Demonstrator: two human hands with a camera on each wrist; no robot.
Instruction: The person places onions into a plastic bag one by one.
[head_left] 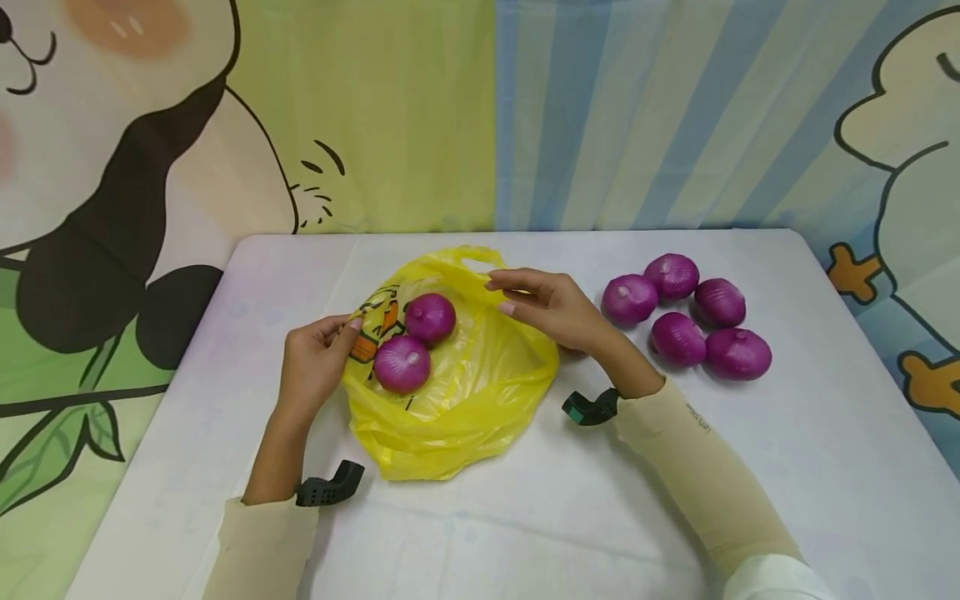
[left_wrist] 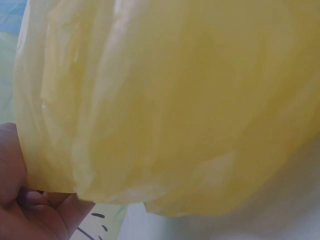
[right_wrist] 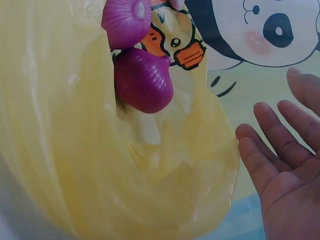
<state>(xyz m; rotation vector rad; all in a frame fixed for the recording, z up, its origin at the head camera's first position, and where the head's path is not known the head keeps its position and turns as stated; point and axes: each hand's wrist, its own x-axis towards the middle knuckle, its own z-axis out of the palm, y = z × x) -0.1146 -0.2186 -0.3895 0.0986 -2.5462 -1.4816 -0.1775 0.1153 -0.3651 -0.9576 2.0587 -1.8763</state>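
Note:
A yellow plastic bag point(head_left: 480, 417) lies spread on the table, with a printed cartoon showing inside its mouth. Two purple onions, an upper one point(head_left: 430, 318) and a lower one point(head_left: 402, 365), sit in that mouth. My left hand point(head_left: 315, 358) pinches the bag's left edge between thumb and fingers. At the upper right rim, my right hand point(head_left: 555, 307) has its fingers extended beside the plastic. The right wrist view shows those fingers point(right_wrist: 272, 145) spread and holding nothing, close to the bag's edge. In the left wrist view the bag covers most of the scene.
To the right, several more purple onions point(head_left: 678, 339) lie in a group on the white table point(head_left: 480, 542). Part of another round, dark thing point(head_left: 573, 352) shows under my right wrist. A printed cartoon cloth point(head_left: 420, 108) hangs behind the table.

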